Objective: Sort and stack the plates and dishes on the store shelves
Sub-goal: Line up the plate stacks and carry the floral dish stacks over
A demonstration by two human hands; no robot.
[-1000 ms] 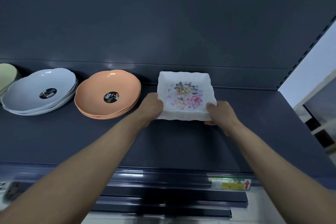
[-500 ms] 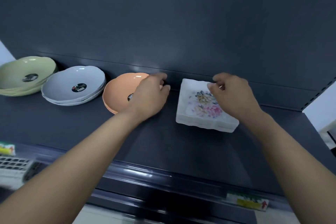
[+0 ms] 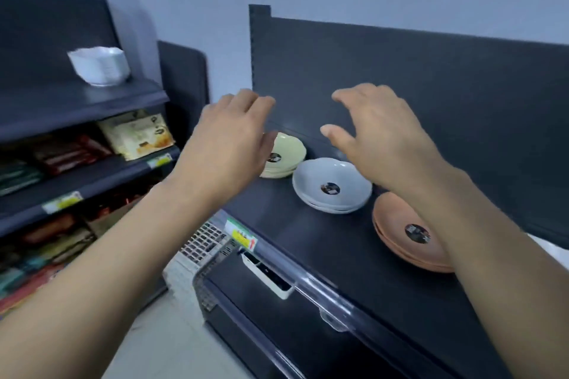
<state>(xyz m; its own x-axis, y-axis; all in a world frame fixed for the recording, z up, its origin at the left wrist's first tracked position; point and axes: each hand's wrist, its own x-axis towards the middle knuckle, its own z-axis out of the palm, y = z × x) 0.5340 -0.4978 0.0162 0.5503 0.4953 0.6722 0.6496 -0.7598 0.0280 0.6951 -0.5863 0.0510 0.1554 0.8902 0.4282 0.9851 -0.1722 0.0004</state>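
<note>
Three small stacks of round plates stand in a row on the dark shelf (image 3: 326,243): pale green plates (image 3: 288,154) at the left, light blue plates (image 3: 334,183) in the middle, orange plates (image 3: 403,231) at the right, partly behind my right forearm. My left hand (image 3: 229,138) hovers above the shelf's left end with fingers spread, holding nothing. Over the blue stack my right hand (image 3: 380,135) is raised, fingers loosely spread and empty. A stack of white scalloped bowls (image 3: 100,66) sits on the top of the neighbouring shelf unit at far left. The floral square dish is out of view.
The left shelf unit holds packaged goods, among them a cream box (image 3: 138,134) and dark packs (image 3: 70,151). A white grid basket (image 3: 204,240) stands below the shelf's left corner. Price tags (image 3: 241,234) line the shelf edge. A dark back panel (image 3: 431,95) rises behind the plates.
Both hands let go of the floral square dish and lifted off the shelf. My view swung left, so the dish left the frame and the neighbouring shelf unit came in.
</note>
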